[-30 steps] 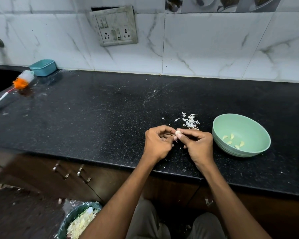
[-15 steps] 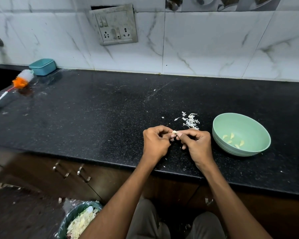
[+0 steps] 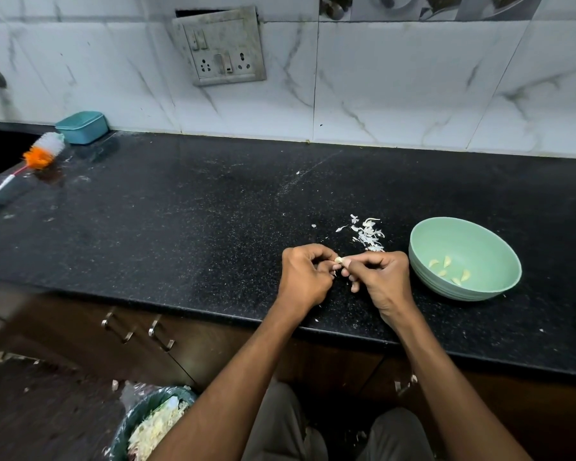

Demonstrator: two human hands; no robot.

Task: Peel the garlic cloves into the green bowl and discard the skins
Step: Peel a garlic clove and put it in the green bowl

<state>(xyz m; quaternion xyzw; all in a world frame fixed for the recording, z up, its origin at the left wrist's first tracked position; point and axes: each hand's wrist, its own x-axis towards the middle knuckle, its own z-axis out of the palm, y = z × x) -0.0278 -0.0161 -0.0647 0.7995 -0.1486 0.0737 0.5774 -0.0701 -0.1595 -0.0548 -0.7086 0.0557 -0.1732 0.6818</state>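
A small garlic clove (image 3: 338,260) shows between the fingertips of both hands, just above the black counter (image 3: 180,227). My left hand (image 3: 305,277) curls round it from the left, and my right hand (image 3: 381,277) pinches it from the right. To the right stands the green bowl (image 3: 423,261), with several peeled yellowish cloves (image 3: 448,271) inside. Behind my hands lies a small heap of white garlic skins (image 3: 368,234) on the counter.
A bin (image 3: 153,424) lined with plastic and full of pale skins stands on the floor at lower left. A teal box (image 3: 82,126) and an orange-and-white brush (image 3: 37,154) lie far left by the sink. Drawer handles (image 3: 137,331) sit below the counter edge.
Both hands stayed together on the clove, shifting only slightly; the fingers worked at it and the clove now shows a little more between the fingertips.
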